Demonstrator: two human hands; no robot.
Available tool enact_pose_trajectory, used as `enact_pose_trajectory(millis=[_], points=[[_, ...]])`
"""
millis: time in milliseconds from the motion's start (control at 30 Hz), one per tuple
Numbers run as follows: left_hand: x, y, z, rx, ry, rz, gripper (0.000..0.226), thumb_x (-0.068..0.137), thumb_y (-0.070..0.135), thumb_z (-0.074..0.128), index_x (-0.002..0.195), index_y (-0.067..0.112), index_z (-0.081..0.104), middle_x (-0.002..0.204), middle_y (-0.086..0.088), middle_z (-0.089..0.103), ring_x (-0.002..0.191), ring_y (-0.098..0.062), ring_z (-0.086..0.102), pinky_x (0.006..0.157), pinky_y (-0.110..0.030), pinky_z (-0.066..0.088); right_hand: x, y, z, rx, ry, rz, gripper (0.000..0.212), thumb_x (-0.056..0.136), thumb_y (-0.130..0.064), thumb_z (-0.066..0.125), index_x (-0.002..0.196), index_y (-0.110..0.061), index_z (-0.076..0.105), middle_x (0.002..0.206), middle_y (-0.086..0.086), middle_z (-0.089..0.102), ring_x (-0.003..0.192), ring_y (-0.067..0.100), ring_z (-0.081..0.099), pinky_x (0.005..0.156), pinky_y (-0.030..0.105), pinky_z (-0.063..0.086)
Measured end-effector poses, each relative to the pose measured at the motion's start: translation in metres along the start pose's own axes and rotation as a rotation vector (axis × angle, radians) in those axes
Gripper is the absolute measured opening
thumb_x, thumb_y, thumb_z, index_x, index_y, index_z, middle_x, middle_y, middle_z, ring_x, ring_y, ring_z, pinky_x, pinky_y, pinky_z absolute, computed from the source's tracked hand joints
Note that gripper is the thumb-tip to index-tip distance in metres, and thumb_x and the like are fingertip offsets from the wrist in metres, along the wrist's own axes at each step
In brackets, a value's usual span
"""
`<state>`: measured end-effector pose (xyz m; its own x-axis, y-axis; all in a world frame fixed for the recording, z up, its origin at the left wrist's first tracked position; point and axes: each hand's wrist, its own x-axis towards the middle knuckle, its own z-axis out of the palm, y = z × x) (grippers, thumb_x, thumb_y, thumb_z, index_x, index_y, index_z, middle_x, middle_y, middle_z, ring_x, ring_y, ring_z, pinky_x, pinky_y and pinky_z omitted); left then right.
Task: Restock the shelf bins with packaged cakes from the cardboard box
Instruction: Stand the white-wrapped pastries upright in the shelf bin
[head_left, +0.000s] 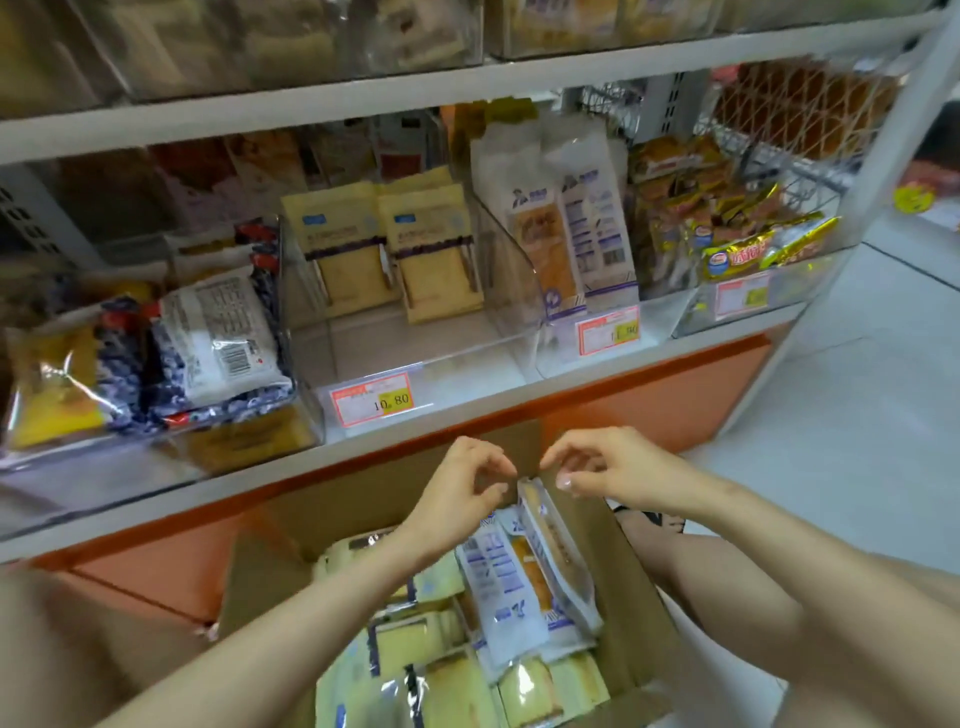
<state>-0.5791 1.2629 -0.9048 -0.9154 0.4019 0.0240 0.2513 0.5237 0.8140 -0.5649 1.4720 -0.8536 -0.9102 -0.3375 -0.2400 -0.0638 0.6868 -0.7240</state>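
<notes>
An open cardboard box (270, 566) sits on the floor below the shelf, filled with several yellow cake packs (415, 649) and white-and-blue cake packs (519, 577). One white pack (545, 525) stands upright at the box's far side. My left hand (462, 493) and my right hand (608, 467) hover close together just above that pack, fingers loosely curled, with nothing visibly held. On the shelf, a clear bin (415, 358) holds two yellow packs (384, 249) at its back. The bin to its right (519, 291) holds upright white packs (571, 234).
A left bin (291, 312) holds blue-patterned packs (156, 353); a right bin (691, 312) holds gold-wrapped snacks (753, 244). Price tags (371, 400) hang on the shelf edge. An orange base panel (649, 400) runs under the shelf. My knees flank the box; white floor tiles (857, 415) lie to the right.
</notes>
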Motion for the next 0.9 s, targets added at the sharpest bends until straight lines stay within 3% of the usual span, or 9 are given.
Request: enact_pose_trajectory(millis=[100,200,300,400,533,633,700,767,900], points=[[-0.005,-0.042,0.032,-0.051,-0.047,-0.253,0.019,0.086,0.001,0.057,0.102,0.011,0.057,0.107,-0.009,0.051,0.084,-0.009,0.051,0.069,-0.005,0.042,0.002,0.004,0.012,-0.054,-0.042,0.001,0.019,0.087,-0.017,0.064,0.099,-0.031,0.066,0.09,-0.01,0.065,0.078,-0.007,0.057,0.076,0.014,0.044],[-0.013,-0.084,0.059,-0.176,-0.112,-0.566,0.028,0.087,0.004,0.058,0.109,0.012,0.042,0.108,-0.011,0.048,0.084,-0.014,0.05,0.056,-0.008,0.04,0.008,0.006,0.015,-0.088,-0.048,0.009,0.018,0.088,-0.018,0.063,0.103,-0.028,0.066,0.091,-0.011,0.063,0.08,-0.007,0.055,0.077,0.012,0.042],[-0.027,-0.12,0.081,-0.19,-0.211,-0.824,0.039,0.09,0.014,0.059,0.119,0.009,0.034,0.114,-0.011,0.052,0.101,-0.022,0.055,0.067,-0.02,0.042,0.018,0.009,0.014,-0.143,-0.057,0.012,0.02,0.089,-0.019,0.061,0.107,-0.027,0.065,0.095,-0.008,0.064,0.079,-0.007,0.054,0.08,0.017,0.045],[-0.035,-0.145,0.103,-0.145,-0.293,-0.974,0.044,0.088,0.026,0.062,0.119,0.002,0.045,0.121,-0.01,0.058,0.105,-0.022,0.059,0.085,-0.032,0.051,0.03,0.012,0.009,-0.206,-0.071,0.014,0.02,0.089,-0.021,0.062,0.108,-0.028,0.064,0.097,-0.007,0.064,0.08,-0.003,0.054,0.083,0.024,0.048],[-0.032,-0.161,0.132,-0.03,-0.272,-1.019,0.055,0.078,0.041,0.065,0.12,0.008,0.053,0.126,-0.011,0.054,0.108,-0.024,0.058,0.092,-0.03,0.05,0.045,0.011,0.008,-0.219,-0.037,0.021,0.021,0.089,-0.025,0.063,0.11,-0.028,0.063,0.099,-0.005,0.065,0.083,0.004,0.057,0.086,0.03,0.05],[-0.028,-0.163,0.135,0.084,-0.217,-0.973,0.03,0.089,0.026,0.059,0.112,0.008,0.057,0.123,-0.012,0.053,0.11,-0.025,0.056,0.093,-0.03,0.049,0.05,0.012,0.013,-0.289,-0.063,0.02,0.024,0.09,-0.026,0.06,0.114,-0.029,0.061,0.102,-0.006,0.065,0.085,0.006,0.057,0.081,0.027,0.048],[-0.027,-0.166,0.131,-0.006,-0.176,-0.981,0.014,0.086,0.018,0.061,0.098,0.01,0.061,0.119,-0.015,0.056,0.105,-0.026,0.059,0.089,-0.035,0.053,0.049,0.013,0.016,-0.392,-0.115,0.01,0.027,0.092,-0.025,0.056,0.118,-0.029,0.059,0.105,-0.008,0.064,0.087,0.007,0.055,0.077,0.025,0.044],[-0.027,-0.16,0.123,-0.156,-0.114,-0.997,0.007,0.084,0.01,0.061,0.081,0.014,0.056,0.112,-0.02,0.06,0.094,-0.027,0.063,0.081,-0.036,0.056,0.047,0.013,0.019,-0.461,-0.153,0.01,0.028,0.092,-0.025,0.054,0.119,-0.03,0.058,0.108,-0.007,0.064,0.09,0.01,0.057,0.079,0.027,0.047],[-0.025,-0.125,0.085,-0.511,-0.016,-0.971,0.028,0.09,-0.003,0.053,0.069,0.011,0.041,0.082,-0.015,0.064,0.062,-0.02,0.06,0.043,-0.021,0.048,0.042,0.017,0.024,-0.561,-0.232,-0.007,0.038,0.092,-0.022,0.055,0.128,-0.031,0.05,0.119,-0.005,0.059,0.104,0.014,0.056,0.082,0.027,0.044]])
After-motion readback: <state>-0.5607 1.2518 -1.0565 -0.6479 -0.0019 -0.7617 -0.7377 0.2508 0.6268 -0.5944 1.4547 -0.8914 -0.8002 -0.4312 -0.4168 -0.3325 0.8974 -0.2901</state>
